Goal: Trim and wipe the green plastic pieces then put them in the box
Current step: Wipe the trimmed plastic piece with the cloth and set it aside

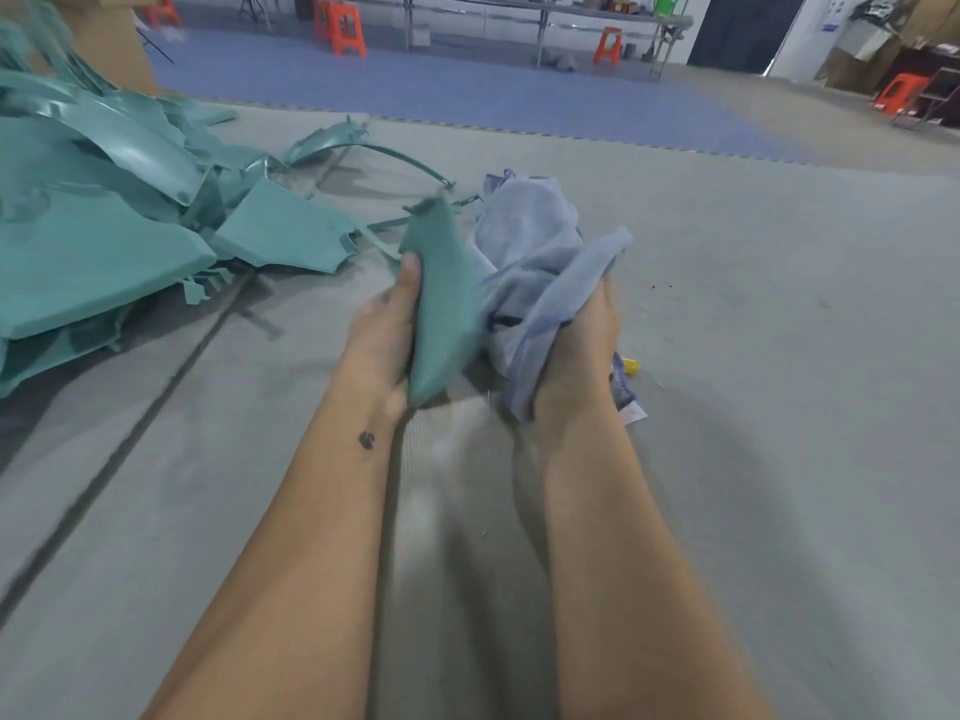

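Note:
My left hand (387, 330) grips a small green plastic piece (441, 298), thumb along its near face, holding it upright above the grey floor mat. My right hand (584, 340) holds a bunched light-blue cloth (535, 241) that lies against the right side of the piece. A heap of green plastic pieces (104, 215) is piled on the mat at the left. A small yellow object (630, 365) peeks out beside my right wrist; I cannot tell what it is.
A cardboard box (111, 39) stands behind the heap at the top left. Thin curved green strips (384, 150) lie past the heap. Orange stools (340, 26), a long table (545, 13) and blue floor mats (467, 85) are farther back.

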`<state>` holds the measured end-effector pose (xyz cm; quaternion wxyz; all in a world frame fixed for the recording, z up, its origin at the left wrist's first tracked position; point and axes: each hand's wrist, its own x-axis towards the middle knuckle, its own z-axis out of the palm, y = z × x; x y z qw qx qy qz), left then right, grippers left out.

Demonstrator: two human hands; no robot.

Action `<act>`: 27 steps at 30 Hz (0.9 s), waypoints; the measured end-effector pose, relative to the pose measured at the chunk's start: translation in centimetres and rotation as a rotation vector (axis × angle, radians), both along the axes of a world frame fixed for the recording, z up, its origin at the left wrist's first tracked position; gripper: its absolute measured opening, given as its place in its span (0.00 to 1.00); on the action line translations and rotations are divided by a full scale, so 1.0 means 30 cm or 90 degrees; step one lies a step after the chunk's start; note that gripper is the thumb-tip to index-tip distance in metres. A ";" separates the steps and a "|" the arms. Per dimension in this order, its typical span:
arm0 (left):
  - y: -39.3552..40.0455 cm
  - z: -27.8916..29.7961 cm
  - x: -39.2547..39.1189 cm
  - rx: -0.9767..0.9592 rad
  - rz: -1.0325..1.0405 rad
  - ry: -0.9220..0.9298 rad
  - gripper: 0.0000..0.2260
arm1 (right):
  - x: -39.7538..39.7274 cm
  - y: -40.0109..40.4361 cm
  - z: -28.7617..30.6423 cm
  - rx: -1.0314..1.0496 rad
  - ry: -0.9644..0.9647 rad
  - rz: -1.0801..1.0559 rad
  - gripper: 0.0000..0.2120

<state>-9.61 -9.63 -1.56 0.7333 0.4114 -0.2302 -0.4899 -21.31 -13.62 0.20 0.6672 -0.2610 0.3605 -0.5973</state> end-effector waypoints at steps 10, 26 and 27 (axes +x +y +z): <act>-0.021 0.024 0.009 -0.007 0.395 0.035 0.08 | 0.107 0.070 -0.016 0.013 -0.005 0.130 0.23; -0.020 0.009 -0.028 0.032 0.253 0.146 0.03 | 0.056 -0.017 -0.028 -0.017 0.087 0.057 0.24; -0.017 0.012 -0.006 0.036 0.254 0.144 0.03 | 0.042 -0.017 -0.023 0.043 0.029 0.065 0.27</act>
